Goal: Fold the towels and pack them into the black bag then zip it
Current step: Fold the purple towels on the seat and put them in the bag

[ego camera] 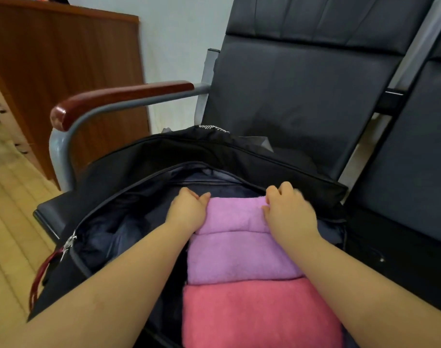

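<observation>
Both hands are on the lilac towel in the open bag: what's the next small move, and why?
Probably push the folded lilac towel deeper into the open black fabric bag. The left hand and right hand grip its far corners at the bag's mouth, and the folded pink towel lies just nearer, so nothing can be zipped yet.

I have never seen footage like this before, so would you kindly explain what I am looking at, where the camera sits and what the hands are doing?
There is no machine here: a person wears one wide-angle camera on the head, looking forward and down, so you see their own two arms. A black bag lies unzipped on a dark padded chair with a wooden armrest. Inside the bag lies a folded lilac towel, and nearer the camera a folded pink towel. The left hand and right hand grip the far end of the lilac towel, one on each side, fingers curled over its edge. The zip pull sits at the bag's left end.
</observation>
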`<action>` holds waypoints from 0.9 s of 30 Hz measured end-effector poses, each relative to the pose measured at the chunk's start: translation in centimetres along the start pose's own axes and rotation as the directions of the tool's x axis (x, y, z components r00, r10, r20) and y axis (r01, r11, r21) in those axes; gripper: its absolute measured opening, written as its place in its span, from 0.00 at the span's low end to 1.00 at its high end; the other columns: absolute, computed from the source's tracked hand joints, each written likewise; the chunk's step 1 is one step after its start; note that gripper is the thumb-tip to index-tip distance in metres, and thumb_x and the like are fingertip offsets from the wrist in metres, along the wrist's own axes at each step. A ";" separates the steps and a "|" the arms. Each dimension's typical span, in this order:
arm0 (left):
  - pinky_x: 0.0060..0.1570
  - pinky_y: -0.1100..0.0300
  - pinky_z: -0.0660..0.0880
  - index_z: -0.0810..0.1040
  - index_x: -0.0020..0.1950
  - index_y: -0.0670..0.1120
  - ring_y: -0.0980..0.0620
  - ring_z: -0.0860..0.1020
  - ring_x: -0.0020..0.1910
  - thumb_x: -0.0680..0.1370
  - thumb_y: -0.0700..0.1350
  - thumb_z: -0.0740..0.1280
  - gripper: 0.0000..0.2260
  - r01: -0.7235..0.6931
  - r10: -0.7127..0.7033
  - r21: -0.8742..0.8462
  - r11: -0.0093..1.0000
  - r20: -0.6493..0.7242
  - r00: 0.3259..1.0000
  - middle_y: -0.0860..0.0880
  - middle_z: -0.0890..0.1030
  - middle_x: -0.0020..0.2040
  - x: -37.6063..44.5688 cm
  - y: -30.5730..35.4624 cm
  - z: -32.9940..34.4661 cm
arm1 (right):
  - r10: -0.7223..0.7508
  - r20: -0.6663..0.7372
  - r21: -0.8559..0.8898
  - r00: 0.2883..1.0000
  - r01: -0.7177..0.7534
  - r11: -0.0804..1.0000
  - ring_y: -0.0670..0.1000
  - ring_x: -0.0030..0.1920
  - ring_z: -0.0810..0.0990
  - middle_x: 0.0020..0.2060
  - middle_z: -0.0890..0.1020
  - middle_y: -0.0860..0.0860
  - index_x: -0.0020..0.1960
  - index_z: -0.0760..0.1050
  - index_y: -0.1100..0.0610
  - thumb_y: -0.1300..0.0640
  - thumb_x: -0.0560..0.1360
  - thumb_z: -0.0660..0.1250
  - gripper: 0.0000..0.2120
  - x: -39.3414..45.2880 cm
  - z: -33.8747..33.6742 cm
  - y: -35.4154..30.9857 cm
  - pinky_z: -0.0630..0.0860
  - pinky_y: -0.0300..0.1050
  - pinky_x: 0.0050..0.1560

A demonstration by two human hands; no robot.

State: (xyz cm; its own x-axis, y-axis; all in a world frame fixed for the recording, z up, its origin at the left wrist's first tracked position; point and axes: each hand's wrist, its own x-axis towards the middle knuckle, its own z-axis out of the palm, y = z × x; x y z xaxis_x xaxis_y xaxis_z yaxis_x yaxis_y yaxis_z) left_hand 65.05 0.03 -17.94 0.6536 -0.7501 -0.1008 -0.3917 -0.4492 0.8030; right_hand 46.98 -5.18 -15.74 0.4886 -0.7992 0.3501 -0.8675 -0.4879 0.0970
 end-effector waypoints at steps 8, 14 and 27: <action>0.75 0.51 0.42 0.42 0.79 0.45 0.48 0.39 0.77 0.81 0.62 0.49 0.33 -0.490 0.196 0.571 0.658 0.498 0.844 0.46 0.39 0.78 -5.1 0.9 -1.2 | -0.167 0.464 0.236 0.870 0.061 0.970 0.51 0.77 0.54 0.77 0.55 0.51 0.77 0.56 0.51 0.33 0.77 0.45 0.34 -2.1 0.0 0.1 0.50 0.51 0.75; 0.73 0.56 0.38 0.38 0.78 0.48 0.52 0.34 0.76 0.80 0.62 0.51 0.35 -0.505 0.186 0.467 0.726 0.574 0.797 0.49 0.35 0.77 -6.5 -0.7 -0.6 | -0.134 0.572 0.205 0.809 0.018 0.979 0.47 0.77 0.42 0.78 0.43 0.48 0.79 0.43 0.51 0.26 0.71 0.39 0.44 -3.7 -0.5 1.4 0.39 0.50 0.75; 0.47 0.62 0.74 0.84 0.44 0.49 0.54 0.83 0.40 0.72 0.52 0.57 0.16 -0.900 0.843 0.305 0.312 0.348 0.410 0.53 0.85 0.43 -17.0 8.3 4.9 | 0.024 0.279 0.297 0.960 -0.110 0.949 0.43 0.77 0.50 0.75 0.60 0.43 0.75 0.59 0.44 0.19 0.54 0.27 0.57 -17.2 -8.3 12.2 0.44 0.43 0.74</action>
State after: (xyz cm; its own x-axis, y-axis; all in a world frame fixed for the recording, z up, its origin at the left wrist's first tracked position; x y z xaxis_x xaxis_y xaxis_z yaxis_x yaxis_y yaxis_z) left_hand 47.49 6.67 -12.42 -0.2874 -0.8553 0.4311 -0.9080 0.3866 0.1616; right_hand 27.21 5.53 -12.83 0.4741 -0.8770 0.0785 -0.8490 -0.4789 -0.2232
